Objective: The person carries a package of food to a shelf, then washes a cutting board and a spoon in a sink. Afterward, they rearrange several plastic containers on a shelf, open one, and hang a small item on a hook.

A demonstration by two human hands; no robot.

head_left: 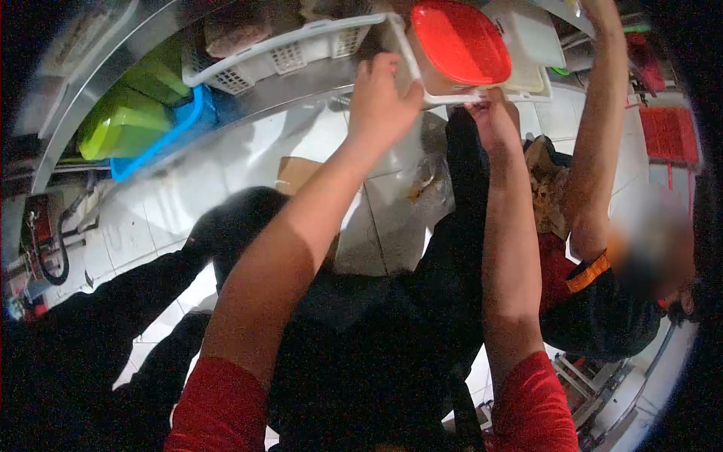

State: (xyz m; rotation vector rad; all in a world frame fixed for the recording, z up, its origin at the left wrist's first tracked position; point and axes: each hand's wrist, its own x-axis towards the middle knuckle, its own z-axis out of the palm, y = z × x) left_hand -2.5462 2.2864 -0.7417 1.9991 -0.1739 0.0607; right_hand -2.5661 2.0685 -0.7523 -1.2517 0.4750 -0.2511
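A white plastic tray (454, 98) holds a container with a red lid (461, 41) at the upper middle. My left hand (382, 105) is at the tray's left side, fingers bent and thumb against its rim. Under the tray's front edge, my right hand (493, 117) has its fingers closed around the rim. A white perforated basket (289, 56) stands directly left of my left hand; wrapped items lie inside it, too blurred to name. Beside the red lid is a whitish container (533, 34).
Green bins (120, 134) and a blue tray (181, 128) sit on the shelf at left. A co-worker crouches at right, one arm (602, 128) raised toward the shelf. A red crate (669, 134) is beyond. A clear plastic bag (433, 184) lies on the tiled floor.
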